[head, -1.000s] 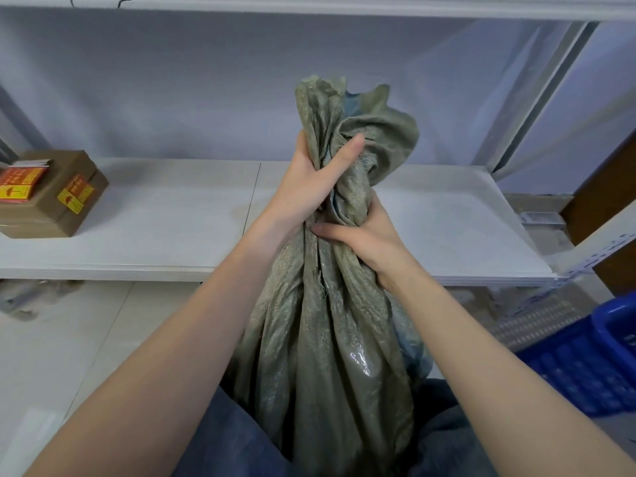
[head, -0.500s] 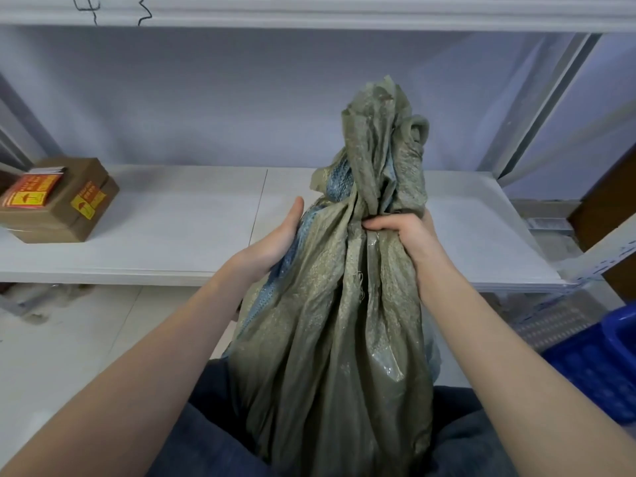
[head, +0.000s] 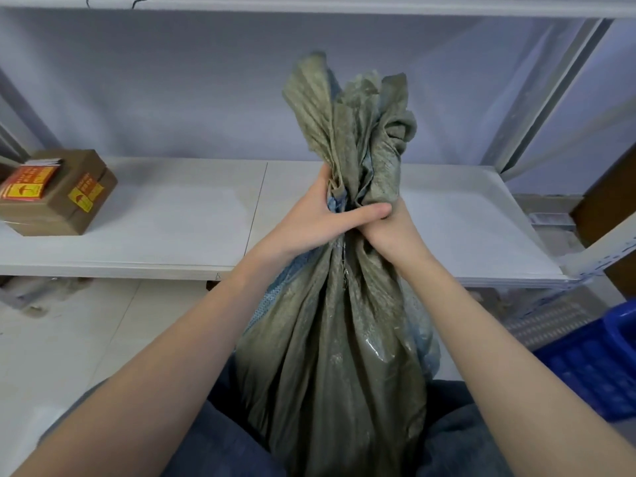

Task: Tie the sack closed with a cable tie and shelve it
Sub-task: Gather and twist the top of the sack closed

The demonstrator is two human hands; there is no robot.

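- The left hand [head: 320, 218] and the right hand [head: 389, 232] both have their grip clamped on the gathered neck of the green sack [head: 330, 339].
- The sack stands upright before the white shelf [head: 172, 215].

Two bare forearms run up from the lower corners of the frame toward its middle, with no sleeves anywhere along their visible length. The left hand [head: 311, 220] and the right hand [head: 392, 232] are bare as well: no gloves, rings, watch or wristband show on either. The fingernails that can be seen are short and unpainted. Along the bottom edge of the frame, at lower middle, the legs are covered by dark blue-grey trousers [head: 220, 438] of a soft, slightly creased cloth. The cloth shows on both sides of the lower centre, without visible seams, pockets or markings.
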